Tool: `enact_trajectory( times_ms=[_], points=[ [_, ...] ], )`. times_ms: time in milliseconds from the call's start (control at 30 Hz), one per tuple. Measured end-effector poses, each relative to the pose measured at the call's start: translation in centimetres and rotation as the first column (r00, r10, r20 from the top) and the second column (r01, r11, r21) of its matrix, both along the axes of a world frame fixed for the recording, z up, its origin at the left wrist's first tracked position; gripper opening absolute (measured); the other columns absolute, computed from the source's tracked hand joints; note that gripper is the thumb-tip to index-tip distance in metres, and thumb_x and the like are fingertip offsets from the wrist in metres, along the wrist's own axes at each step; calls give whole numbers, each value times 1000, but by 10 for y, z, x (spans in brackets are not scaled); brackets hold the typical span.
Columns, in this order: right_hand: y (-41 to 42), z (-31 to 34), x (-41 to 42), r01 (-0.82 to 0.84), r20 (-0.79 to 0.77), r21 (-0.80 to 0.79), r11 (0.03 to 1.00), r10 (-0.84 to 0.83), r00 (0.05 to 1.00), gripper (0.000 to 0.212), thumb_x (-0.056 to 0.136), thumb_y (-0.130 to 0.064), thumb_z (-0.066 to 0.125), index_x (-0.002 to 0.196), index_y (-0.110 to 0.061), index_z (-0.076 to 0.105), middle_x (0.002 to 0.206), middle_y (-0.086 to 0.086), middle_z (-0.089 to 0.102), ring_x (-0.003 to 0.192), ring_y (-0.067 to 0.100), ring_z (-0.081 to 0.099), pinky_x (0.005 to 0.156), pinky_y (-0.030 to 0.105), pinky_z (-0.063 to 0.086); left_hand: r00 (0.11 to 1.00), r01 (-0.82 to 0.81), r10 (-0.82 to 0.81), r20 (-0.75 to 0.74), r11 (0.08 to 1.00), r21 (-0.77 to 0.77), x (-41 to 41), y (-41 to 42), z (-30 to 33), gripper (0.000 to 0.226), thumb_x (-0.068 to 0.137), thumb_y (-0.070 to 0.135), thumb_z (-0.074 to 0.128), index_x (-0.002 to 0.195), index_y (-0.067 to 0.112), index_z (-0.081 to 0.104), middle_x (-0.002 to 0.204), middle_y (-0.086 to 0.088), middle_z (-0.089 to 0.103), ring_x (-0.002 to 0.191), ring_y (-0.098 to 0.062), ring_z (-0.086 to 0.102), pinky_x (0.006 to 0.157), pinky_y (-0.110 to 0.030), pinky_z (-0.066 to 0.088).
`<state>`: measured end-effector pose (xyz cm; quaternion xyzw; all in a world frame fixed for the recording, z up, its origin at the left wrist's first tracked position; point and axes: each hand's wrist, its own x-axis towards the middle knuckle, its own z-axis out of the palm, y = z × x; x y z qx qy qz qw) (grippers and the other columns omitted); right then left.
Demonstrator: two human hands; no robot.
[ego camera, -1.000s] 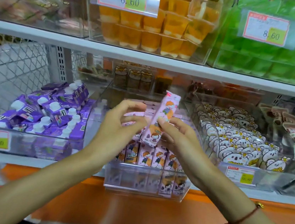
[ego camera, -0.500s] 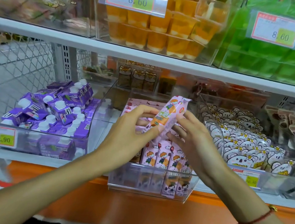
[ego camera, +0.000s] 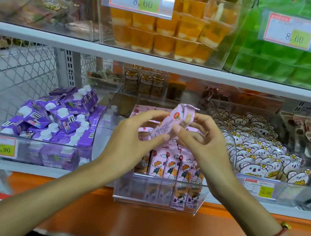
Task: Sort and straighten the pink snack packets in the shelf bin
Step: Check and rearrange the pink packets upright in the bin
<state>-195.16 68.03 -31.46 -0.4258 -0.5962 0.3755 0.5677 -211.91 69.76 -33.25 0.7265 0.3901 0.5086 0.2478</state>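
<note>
Pink snack packet [ego camera: 171,122]: one, tilted, above the clear shelf bin [ego camera: 158,193]; left hand [ego camera: 135,135] pinches its lower end, right hand [ego camera: 204,143] grasps its upper end. Handling advice: turn it upright, printed face forward, then slot it into the front row. Bin holds upright pink packets [ego camera: 172,165]. Left of bin: purple cartons [ego camera: 56,117]. Right of bin: koala packs [ego camera: 259,156].

pink packet [ego camera: 171,122] tilted, others [ego camera: 172,166] upright

Packet [ego camera: 171,122] between hands, above bin [ego camera: 158,194]; cartons [ego camera: 58,117] left.
</note>
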Motion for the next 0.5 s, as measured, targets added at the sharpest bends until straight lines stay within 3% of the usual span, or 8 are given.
enact_trajectory(
  times_ms=[200, 367, 433, 500],
  points=[
    [0, 4, 4, -7, 17, -30, 1000, 8, 1000, 30, 82, -35, 65, 111, -25, 66, 104, -6, 71, 88, 4, 69, 72, 17, 53, 987, 156, -146, 62, 969, -190, -3, -3, 14, 38, 90, 20, 63, 125, 35, 59, 113, 24, 63, 96, 7, 64, 75, -5, 48],
    [2, 5, 4, -6, -131, -161, 987, -15, 991, 25, 84, -27, 70, 107, -17, 66, 81, 4, 73, 63, 11, 63, 59, 18, 53, 956, 248, -136, 262, 852, -462, -1, -7, 18, 28, 88, 34, 63, 115, 33, 66, 102, 10, 73, 93, -4, 69, 61, -16, 54],
    [3, 4, 5, -9, -155, -216, 976, -25, 988, 26, 83, -28, 71, 105, -16, 66, 76, 7, 71, 58, 12, 62, 56, 18, 52, 956, 250, -118, 267, 804, -540, 0, -8, 18, 32, 85, 41, 64, 114, 28, 69, 108, 3, 72, 97, -13, 69, 63, -21, 56],
    [3, 4, 5, -3, -171, -257, 966, -42, 984, 23, 81, -29, 72, 99, -16, 66, 66, 4, 67, 53, 11, 61, 52, 16, 50, 959, 249, -114, 259, 778, -577, 1, -9, 19, 35, 84, 46, 64, 109, 24, 72, 107, 1, 72, 88, -12, 71, 63, -23, 57]
  ],
)
